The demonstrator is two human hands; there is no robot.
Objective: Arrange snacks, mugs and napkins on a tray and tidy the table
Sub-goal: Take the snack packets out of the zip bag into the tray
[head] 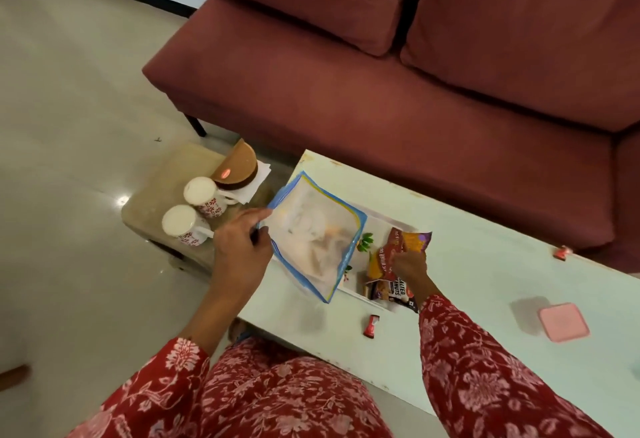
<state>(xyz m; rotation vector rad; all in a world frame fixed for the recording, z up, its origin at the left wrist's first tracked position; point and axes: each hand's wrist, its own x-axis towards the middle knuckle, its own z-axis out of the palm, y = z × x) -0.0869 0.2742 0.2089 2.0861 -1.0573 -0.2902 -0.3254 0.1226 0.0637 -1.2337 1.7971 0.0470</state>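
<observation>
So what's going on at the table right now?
A person is loading snacks onto the white tray. The left hand holds a clear zip bag by its edge above the tray, while the right hand grips a red snack packet. Two mugs and a napkin holder wait on the side stool.

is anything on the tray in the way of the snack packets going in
Yes: the clear blue-edged bag, held by the left hand, covers the left part of the tray. The right hand grips the red packet beside it.

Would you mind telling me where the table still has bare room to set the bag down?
Bare: table between tray and pink lid, along the sofa-side edge. Crowded: the tray, under the bag and snack packets.
</observation>
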